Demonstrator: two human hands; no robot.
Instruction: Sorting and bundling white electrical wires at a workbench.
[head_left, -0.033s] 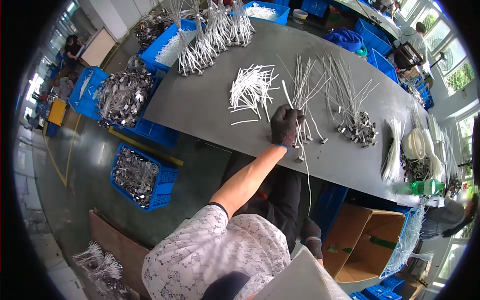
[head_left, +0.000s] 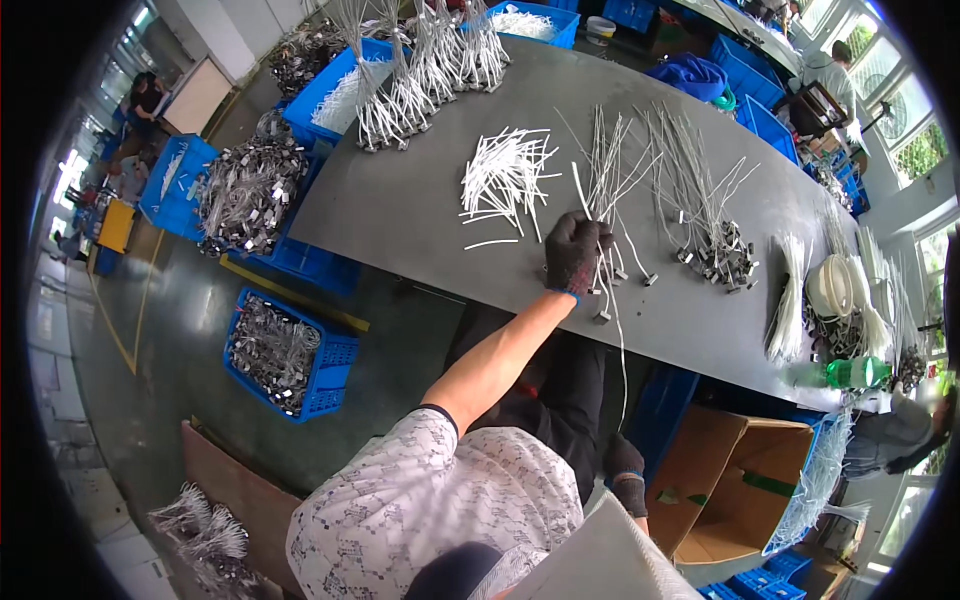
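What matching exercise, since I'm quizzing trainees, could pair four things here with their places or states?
1. left hand
2. right hand
3. cardboard box
4. short white tubes

A. brown, standing open
B. in a loose pile on the grey table
C. gloved, beyond the table's near edge
D. gloved, gripping an upward-pointing white tube over the table

Pairs: 1-D, 2-C, 3-A, 4-B
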